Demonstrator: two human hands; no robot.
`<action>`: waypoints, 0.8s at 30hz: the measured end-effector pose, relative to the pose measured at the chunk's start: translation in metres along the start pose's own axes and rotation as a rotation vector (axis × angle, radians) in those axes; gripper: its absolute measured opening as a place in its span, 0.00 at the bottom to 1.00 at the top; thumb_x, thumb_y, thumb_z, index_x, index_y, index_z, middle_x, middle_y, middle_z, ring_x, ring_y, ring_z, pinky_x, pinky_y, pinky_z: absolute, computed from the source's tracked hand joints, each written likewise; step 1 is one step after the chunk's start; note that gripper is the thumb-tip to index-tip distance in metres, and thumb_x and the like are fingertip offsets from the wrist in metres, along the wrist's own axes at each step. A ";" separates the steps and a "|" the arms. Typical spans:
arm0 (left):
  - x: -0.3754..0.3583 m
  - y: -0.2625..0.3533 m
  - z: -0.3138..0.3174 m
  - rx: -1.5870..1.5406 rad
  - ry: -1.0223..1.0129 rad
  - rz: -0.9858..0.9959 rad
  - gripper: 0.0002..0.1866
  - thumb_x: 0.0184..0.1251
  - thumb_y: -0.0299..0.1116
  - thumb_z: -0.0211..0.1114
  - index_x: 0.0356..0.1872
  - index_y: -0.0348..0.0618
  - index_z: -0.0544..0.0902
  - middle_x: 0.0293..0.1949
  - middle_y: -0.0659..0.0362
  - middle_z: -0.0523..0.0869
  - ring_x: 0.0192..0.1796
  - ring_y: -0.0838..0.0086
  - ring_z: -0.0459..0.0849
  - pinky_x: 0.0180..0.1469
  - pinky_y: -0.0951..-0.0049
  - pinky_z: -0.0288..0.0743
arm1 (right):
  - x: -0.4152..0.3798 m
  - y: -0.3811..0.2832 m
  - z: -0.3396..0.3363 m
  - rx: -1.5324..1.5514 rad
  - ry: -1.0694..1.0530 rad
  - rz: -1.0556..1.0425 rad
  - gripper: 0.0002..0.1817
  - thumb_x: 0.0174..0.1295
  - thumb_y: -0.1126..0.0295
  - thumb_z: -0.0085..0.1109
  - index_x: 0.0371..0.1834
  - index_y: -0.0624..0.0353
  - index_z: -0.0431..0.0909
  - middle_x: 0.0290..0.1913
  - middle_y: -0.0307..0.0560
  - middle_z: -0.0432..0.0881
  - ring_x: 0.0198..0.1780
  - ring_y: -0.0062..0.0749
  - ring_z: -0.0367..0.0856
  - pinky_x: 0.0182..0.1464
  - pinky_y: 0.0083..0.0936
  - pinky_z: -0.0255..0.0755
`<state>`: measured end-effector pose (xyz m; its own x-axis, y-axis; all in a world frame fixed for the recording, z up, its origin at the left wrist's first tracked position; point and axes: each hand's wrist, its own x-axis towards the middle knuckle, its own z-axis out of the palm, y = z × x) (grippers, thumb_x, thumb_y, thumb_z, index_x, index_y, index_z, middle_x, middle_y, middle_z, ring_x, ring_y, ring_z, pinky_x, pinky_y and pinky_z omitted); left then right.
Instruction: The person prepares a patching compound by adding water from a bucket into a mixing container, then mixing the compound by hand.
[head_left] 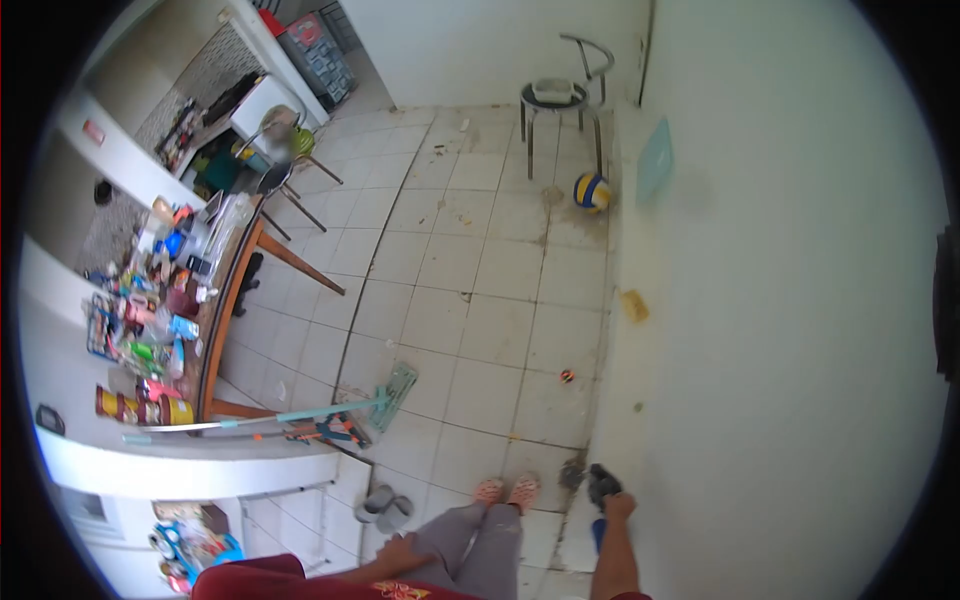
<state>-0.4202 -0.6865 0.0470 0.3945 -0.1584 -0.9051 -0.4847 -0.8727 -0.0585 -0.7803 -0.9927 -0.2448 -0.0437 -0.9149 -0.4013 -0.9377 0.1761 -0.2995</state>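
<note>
My right hand (620,506) is closed around a dark grey object (603,484), held low beside the right wall; its kind I cannot tell. Just below the hand, a blue part (598,534) shows next to my forearm. A dark patch of debris (571,474) lies on the floor tiles, left of the dark object. My left hand (402,556) rests on my grey-trousered thigh (455,541), fingers laid out along the cloth, with nothing in it.
A flat mop (394,396) and orange-and-grey tools lie across the floor at left, near a cluttered wooden table (228,290). Grey slippers (385,508) sit by the doorway. Ahead are a ball (591,192), a chair (553,98) and a yellow sponge (634,306) along the wall.
</note>
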 end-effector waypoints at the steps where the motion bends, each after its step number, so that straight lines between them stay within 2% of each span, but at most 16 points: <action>1: 0.010 -0.007 -0.004 -0.114 0.100 0.132 0.46 0.44 0.68 0.62 0.61 0.44 0.71 0.56 0.40 0.73 0.58 0.47 0.74 0.59 0.53 0.69 | -0.010 -0.013 -0.013 0.015 0.073 -0.017 0.17 0.28 0.55 0.69 0.17 0.57 0.82 0.24 0.50 0.82 0.30 0.48 0.81 0.39 0.40 0.75; 3: 0.033 -0.022 -0.015 -0.474 0.144 0.193 0.30 0.54 0.55 0.61 0.46 0.38 0.82 0.44 0.41 0.82 0.53 0.53 0.79 0.54 0.60 0.72 | -0.027 -0.040 -0.046 0.030 0.013 -0.062 0.16 0.30 0.55 0.69 0.17 0.56 0.82 0.25 0.50 0.83 0.30 0.47 0.82 0.40 0.39 0.75; 4: 0.061 -0.043 -0.001 -0.672 0.224 0.245 0.23 0.59 0.48 0.60 0.45 0.38 0.82 0.42 0.46 0.84 0.48 0.57 0.81 0.48 0.61 0.74 | -0.038 -0.057 -0.065 -0.008 0.003 -0.114 0.16 0.31 0.56 0.69 0.17 0.56 0.81 0.24 0.50 0.82 0.29 0.46 0.82 0.39 0.38 0.75; 5: 0.073 -0.063 -0.002 -0.723 0.328 0.526 0.17 0.60 0.44 0.59 0.41 0.41 0.83 0.38 0.53 0.84 0.43 0.65 0.81 0.43 0.65 0.74 | -0.050 -0.082 -0.087 -0.043 -0.014 -0.162 0.15 0.32 0.57 0.69 0.17 0.57 0.81 0.23 0.50 0.82 0.28 0.45 0.82 0.38 0.37 0.75; 6: 0.071 -0.067 -0.011 -1.211 0.124 0.243 0.14 0.60 0.42 0.60 0.41 0.45 0.82 0.36 0.58 0.82 0.41 0.72 0.78 0.41 0.67 0.72 | -0.061 -0.099 -0.106 -0.001 -0.037 -0.202 0.15 0.32 0.57 0.69 0.17 0.57 0.81 0.22 0.50 0.81 0.28 0.44 0.81 0.37 0.36 0.75; 7: 0.049 -0.065 -0.030 -1.224 0.144 0.093 0.15 0.60 0.43 0.61 0.42 0.46 0.80 0.36 0.58 0.81 0.40 0.73 0.78 0.38 0.65 0.72 | -0.069 -0.118 -0.123 0.044 -0.060 -0.243 0.15 0.33 0.57 0.68 0.18 0.57 0.81 0.22 0.50 0.81 0.27 0.44 0.81 0.36 0.35 0.75; 8: 0.062 -0.084 -0.024 -1.268 0.112 0.087 0.16 0.59 0.45 0.61 0.42 0.46 0.79 0.36 0.58 0.81 0.39 0.71 0.78 0.37 0.62 0.72 | -0.078 -0.139 -0.140 0.068 -0.090 -0.256 0.15 0.33 0.58 0.68 0.18 0.58 0.80 0.22 0.50 0.80 0.27 0.43 0.81 0.35 0.35 0.74; 10: 0.068 -0.113 -0.013 -1.181 0.114 -0.002 0.14 0.57 0.45 0.60 0.39 0.50 0.78 0.32 0.61 0.79 0.37 0.72 0.77 0.38 0.60 0.71 | -0.093 -0.164 -0.158 0.065 -0.120 -0.304 0.15 0.34 0.58 0.68 0.18 0.58 0.80 0.22 0.49 0.80 0.27 0.43 0.80 0.34 0.35 0.74; 12: 0.071 -0.131 -0.004 -1.116 0.045 -0.160 0.19 0.59 0.43 0.60 0.48 0.44 0.78 0.42 0.53 0.81 0.44 0.62 0.81 0.41 0.58 0.75 | -0.096 -0.191 -0.166 0.069 -0.131 -0.406 0.15 0.35 0.58 0.68 0.18 0.59 0.79 0.22 0.49 0.80 0.27 0.42 0.80 0.34 0.34 0.74; 13: 0.073 -0.141 0.007 -1.186 0.053 -0.178 0.19 0.59 0.43 0.60 0.48 0.44 0.78 0.42 0.53 0.81 0.44 0.62 0.81 0.41 0.58 0.75 | -0.093 -0.205 -0.169 0.038 -0.147 -0.470 0.15 0.35 0.58 0.68 0.18 0.59 0.79 0.22 0.49 0.80 0.27 0.42 0.80 0.34 0.34 0.74; 16: 0.120 -0.179 0.045 0.027 -0.180 0.266 0.27 0.56 0.46 0.61 0.57 0.46 0.75 0.50 0.45 0.81 0.55 0.47 0.78 0.54 0.55 0.74 | -0.083 -0.243 -0.176 -0.015 -0.249 -0.523 0.14 0.35 0.62 0.67 0.14 0.59 0.74 0.19 0.49 0.77 0.23 0.44 0.76 0.32 0.39 0.71; 17: 0.131 -0.186 0.059 -0.016 -0.180 0.247 0.27 0.56 0.46 0.61 0.57 0.46 0.75 0.50 0.45 0.81 0.55 0.47 0.78 0.54 0.55 0.74 | -0.078 -0.258 -0.182 0.004 -0.328 -0.492 0.13 0.35 0.64 0.67 0.13 0.59 0.73 0.18 0.49 0.77 0.22 0.43 0.75 0.32 0.40 0.71; 18: 0.145 -0.184 0.071 -0.045 -0.040 0.269 0.26 0.60 0.43 0.59 0.59 0.48 0.72 0.49 0.50 0.82 0.53 0.55 0.81 0.50 0.59 0.77 | -0.072 -0.274 -0.184 0.025 -0.399 -0.456 0.13 0.35 0.66 0.66 0.12 0.60 0.71 0.18 0.49 0.76 0.21 0.42 0.74 0.32 0.40 0.70; 20: 0.143 -0.168 0.030 -0.450 -0.054 0.141 0.22 0.60 0.42 0.58 0.55 0.46 0.75 0.46 0.52 0.83 0.48 0.59 0.82 0.46 0.60 0.78 | -0.048 -0.293 -0.175 -0.079 -0.360 -0.462 0.12 0.36 0.68 0.65 0.13 0.60 0.70 0.18 0.49 0.74 0.22 0.42 0.73 0.31 0.41 0.69; 22: 0.144 -0.140 -0.024 -1.105 -0.097 -0.180 0.20 0.61 0.42 0.58 0.50 0.44 0.78 0.42 0.54 0.85 0.42 0.63 0.83 0.43 0.61 0.79 | -0.031 -0.329 -0.171 -0.178 -0.317 -0.451 0.12 0.37 0.70 0.64 0.14 0.61 0.68 0.17 0.49 0.73 0.23 0.42 0.72 0.31 0.42 0.68; 24: 0.149 -0.118 -0.083 -1.413 -0.040 -0.315 0.17 0.61 0.42 0.58 0.46 0.42 0.80 0.38 0.56 0.86 0.37 0.67 0.85 0.39 0.62 0.79 | -0.013 -0.370 -0.183 -0.198 -0.186 -0.856 0.11 0.38 0.73 0.61 0.16 0.61 0.67 0.21 0.50 0.69 0.27 0.46 0.70 0.32 0.43 0.66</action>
<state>-0.2395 -0.6453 -0.0460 0.3042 0.1145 -0.9457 0.7866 -0.5902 0.1815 -0.4955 -1.1126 0.0297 0.7377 -0.6279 -0.2481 -0.6669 -0.6203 -0.4129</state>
